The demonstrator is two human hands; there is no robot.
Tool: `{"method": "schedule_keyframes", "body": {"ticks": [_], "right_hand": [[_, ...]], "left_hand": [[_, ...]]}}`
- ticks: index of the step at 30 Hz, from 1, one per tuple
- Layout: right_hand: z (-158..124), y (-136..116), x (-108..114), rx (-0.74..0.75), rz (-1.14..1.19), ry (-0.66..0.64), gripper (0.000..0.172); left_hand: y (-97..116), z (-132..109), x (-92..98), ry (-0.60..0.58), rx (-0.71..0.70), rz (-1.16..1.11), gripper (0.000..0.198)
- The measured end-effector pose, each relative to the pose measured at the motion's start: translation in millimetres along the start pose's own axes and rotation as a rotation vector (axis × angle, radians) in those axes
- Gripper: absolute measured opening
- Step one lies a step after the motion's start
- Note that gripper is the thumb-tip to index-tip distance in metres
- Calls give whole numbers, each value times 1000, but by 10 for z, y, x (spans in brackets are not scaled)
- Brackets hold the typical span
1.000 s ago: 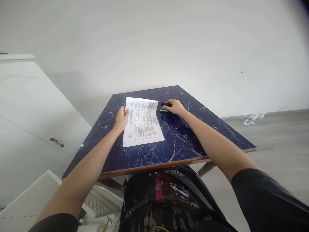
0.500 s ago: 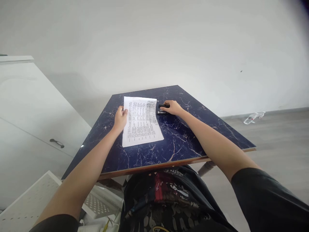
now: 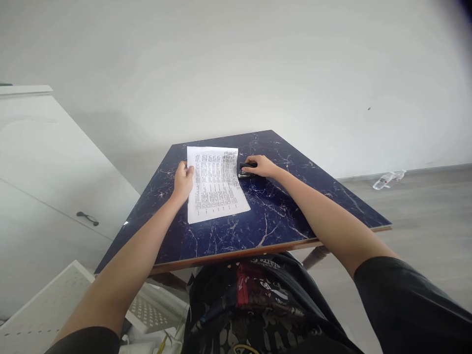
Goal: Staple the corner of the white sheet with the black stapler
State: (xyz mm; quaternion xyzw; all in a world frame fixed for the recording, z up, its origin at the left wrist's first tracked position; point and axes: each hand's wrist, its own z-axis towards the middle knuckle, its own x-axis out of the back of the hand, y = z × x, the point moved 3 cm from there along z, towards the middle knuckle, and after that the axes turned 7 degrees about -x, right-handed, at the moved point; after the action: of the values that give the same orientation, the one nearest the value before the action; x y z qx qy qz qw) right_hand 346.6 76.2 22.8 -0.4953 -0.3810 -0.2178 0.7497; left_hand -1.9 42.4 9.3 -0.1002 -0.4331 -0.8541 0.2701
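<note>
Printed sheets of paper (image 3: 216,191) are over the blue marbled table, their right side curving upward. My left hand (image 3: 183,182) grips them at the left edge, thumb on top and fingers underneath. My right hand (image 3: 261,166) is closed around a black stapler (image 3: 248,169), which rests on the tabletop with its front end pointing left. That front end lies close by the right edge of the papers. Whether the stapler touches the paper I cannot tell.
The dark blue table (image 3: 273,216) has a wooden edge (image 3: 236,256) towards me. A white cabinet (image 3: 44,162) with a dark handle stands on the left, and a white perforated basket (image 3: 147,312) is below. A crumpled clear plastic item (image 3: 387,180) lies on the floor at right.
My right hand has shifted slightly left and lower with the stapler, whose top looks pressed flatter. The papers have moved a little left at their upper end.
</note>
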Motion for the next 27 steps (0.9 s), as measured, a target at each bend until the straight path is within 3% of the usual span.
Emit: {"method": "schedule_keyframes", "body": {"ticks": [14,23,27], "right_hand": [[-57,-151,-36,90,32,-99,38],[-118,-316,-94,121,98,-165,55],[-98,-350,-163,54,38,-122,66]], "left_hand": [[3,-2,3,3,8,-18,16],[19,-6,-2,0,2,-35,22],[20,-7,-4,2,2,-19,16]]}}
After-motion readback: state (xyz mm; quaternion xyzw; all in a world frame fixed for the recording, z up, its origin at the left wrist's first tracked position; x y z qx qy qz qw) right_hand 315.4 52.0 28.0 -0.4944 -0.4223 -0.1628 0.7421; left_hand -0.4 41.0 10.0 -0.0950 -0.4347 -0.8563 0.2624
